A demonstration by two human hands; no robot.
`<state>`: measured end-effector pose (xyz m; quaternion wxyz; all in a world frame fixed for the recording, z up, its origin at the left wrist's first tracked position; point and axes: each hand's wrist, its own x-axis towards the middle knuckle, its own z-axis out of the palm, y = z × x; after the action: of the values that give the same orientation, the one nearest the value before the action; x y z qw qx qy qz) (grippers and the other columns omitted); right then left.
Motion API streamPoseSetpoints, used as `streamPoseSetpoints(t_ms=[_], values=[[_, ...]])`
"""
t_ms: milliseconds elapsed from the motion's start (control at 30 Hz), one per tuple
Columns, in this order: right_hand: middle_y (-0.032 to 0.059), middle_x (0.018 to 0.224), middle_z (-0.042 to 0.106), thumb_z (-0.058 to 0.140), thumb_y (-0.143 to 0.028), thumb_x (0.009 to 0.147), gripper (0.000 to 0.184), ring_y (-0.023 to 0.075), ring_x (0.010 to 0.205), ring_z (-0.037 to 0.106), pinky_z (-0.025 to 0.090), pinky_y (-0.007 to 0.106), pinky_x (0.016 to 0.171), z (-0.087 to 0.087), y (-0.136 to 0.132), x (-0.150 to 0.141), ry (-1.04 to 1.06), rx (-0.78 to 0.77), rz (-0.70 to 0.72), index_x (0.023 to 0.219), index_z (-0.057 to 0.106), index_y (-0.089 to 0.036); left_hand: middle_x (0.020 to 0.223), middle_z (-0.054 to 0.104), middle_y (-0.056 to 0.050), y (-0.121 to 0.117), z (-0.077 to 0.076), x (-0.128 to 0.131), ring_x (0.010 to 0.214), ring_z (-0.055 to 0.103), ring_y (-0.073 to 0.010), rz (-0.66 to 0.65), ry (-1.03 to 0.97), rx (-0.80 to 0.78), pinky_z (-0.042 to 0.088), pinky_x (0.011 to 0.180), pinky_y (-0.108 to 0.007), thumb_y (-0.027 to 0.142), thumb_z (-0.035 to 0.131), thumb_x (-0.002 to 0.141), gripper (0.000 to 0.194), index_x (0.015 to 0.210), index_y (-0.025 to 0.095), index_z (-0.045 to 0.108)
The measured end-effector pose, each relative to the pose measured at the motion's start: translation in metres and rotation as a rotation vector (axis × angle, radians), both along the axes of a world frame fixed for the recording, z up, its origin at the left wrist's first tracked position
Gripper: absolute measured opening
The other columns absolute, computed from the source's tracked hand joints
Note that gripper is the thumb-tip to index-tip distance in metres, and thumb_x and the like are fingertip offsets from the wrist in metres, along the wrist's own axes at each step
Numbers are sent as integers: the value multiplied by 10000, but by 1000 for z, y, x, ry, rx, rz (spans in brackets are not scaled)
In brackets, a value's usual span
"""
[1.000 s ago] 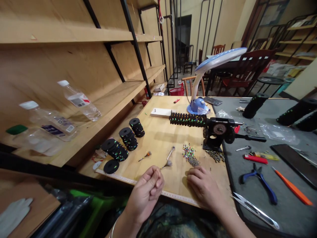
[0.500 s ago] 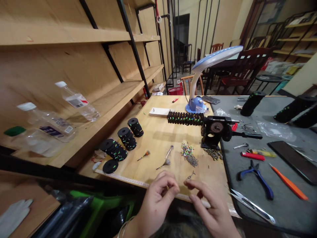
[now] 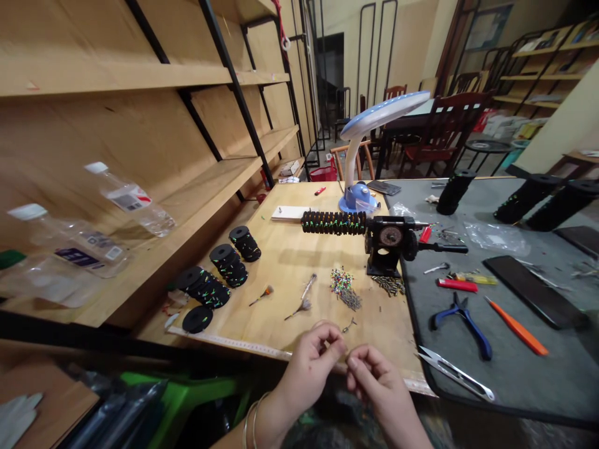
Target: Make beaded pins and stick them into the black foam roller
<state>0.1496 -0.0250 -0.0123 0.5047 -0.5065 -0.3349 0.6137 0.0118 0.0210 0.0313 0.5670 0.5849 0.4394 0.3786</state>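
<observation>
My left hand (image 3: 314,362) is closed in a pinch at the table's front edge, two thin bangles on its wrist. Close beside it, my right hand (image 3: 372,377) is pinched too, the fingertips nearly meeting. Whatever lies between the fingers is too small to make out. Just beyond them a small metal swivel (image 3: 349,325) lies on the wood. Farther on are a heap of colourful beads (image 3: 340,280), a pile of small metal pieces (image 3: 352,299) and a grey feathery tuft (image 3: 304,305). A black winder (image 3: 387,240) carries a row of black foam spools (image 3: 333,222).
Stacked foam spools (image 3: 204,287) stand at the left. On the grey mat (image 3: 416,324) lie blue pliers (image 3: 461,321), thread snips (image 3: 456,374), an orange tool (image 3: 517,327) and a red lighter (image 3: 457,285). A blue lamp (image 3: 359,194) stands behind. Bottles (image 3: 131,199) sit on the left shelf.
My left hand has shifted right, and my right hand has drawn back from the metal pieces to meet it. A swivel now lies in front of them. The view has turned slightly right.
</observation>
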Motion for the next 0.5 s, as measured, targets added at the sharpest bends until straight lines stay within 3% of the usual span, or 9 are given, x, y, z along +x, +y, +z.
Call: streamPoseSetpoints(t_ms=[133,267,500], values=[[-16,651,592,728,-583,702,460,77,470,461,346,182,414,9,2,1,21,81,-172,875,622,-169,943,601,-70,5,3,3,958,555,-226,59,-70,-81,403,857,-297,420,668,797,291,680,166,587],[-28,606,577,761,-595,647,553,103,474,493,412,211,433,13,10,-3,121,86,-32,979,623,-175,1154,604,-117,6,7,5,1174,502,-288,55,-117,-157,352,979,-342,425,706,769,285,677,168,624],[-91,457,447,771,-588,632,462,48,381,341,253,175,383,2,17,-12,151,38,9,730,605,-169,1085,627,-93,2,5,9,1013,578,-242,85,-231,-252,424,890,-309,396,736,742,269,670,157,634]])
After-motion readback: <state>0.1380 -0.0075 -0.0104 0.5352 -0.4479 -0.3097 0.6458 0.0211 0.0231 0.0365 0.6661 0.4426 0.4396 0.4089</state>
